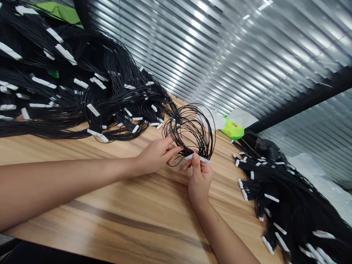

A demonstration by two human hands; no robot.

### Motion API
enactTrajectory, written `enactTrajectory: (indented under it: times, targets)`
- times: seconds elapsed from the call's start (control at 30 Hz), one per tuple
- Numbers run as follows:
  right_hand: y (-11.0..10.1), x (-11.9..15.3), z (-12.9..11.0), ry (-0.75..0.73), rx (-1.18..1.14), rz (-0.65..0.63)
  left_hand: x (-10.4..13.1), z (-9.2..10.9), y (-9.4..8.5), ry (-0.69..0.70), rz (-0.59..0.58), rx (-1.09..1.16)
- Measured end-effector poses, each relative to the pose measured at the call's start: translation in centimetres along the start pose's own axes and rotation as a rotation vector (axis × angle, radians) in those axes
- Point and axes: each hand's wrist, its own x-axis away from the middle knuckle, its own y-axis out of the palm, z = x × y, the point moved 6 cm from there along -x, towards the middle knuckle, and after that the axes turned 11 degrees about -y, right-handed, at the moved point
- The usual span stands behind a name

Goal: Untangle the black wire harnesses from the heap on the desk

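Note:
A looped black wire harness [207, 141] with white connectors at its ends stands up above the wooden table. My right hand [200, 179] is closed on a white connector [205, 160], with the thumb pressed on its face. From the left, my left hand [156, 156] reaches in among the black wires beside the connectors. Its index finger points along the wires, and the other fingers are partly curled around some of them. The wires partly cover those fingertips.
A large heap of black wire harnesses [110, 91] with white connectors covers the table's back left. Another pile of harnesses [291, 205] lies at the right. A bright green packet [232, 128] and clear plastic sit near the back edge. Corrugated metal wall [198, 47] rises behind the table [132, 223].

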Motion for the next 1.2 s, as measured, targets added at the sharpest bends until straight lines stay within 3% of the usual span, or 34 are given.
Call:
enactTrajectory:
  times: [0.17, 0.63, 0.73, 0.87, 0.97, 1.13, 1.2]
  targets:
    - [0.1, 0.1, -0.3, -0.051, -0.038, -0.029, 0.4, 0.6, 0.3, 0.078, -0.069, 0.02]
    - [0.7, 0.3, -0.3, -0.04, -0.071, -0.135, 1.2, 1.0, 0.4, 0.221, -0.098, 0.22]
    - [0.4, 0.2, 0.0, -0.012, -0.094, -0.07, 0.8, 0.8, 0.3, 0.166, -0.078, 0.285]
    - [-0.9, -0.5, 0.5, 0.013, -0.083, 0.113, 0.4, 0.9, -0.5, 0.11, 0.012, 0.335]
    - [-1.5, -1.0, 0.7, 0.029, -0.044, 0.204, 0.6, 1.2, -0.6, 0.16, 0.008, 0.235]
    - [-1.6, -1.2, 1.4, 0.096, -0.06, 0.233, 2.0, 2.1, 1.4, 0.412, -0.234, -0.23]
    - [-1.6, -1.2, 1.5, 0.106, -0.083, 0.238, 1.9, 2.0, 1.3, 0.424, -0.208, -0.3]
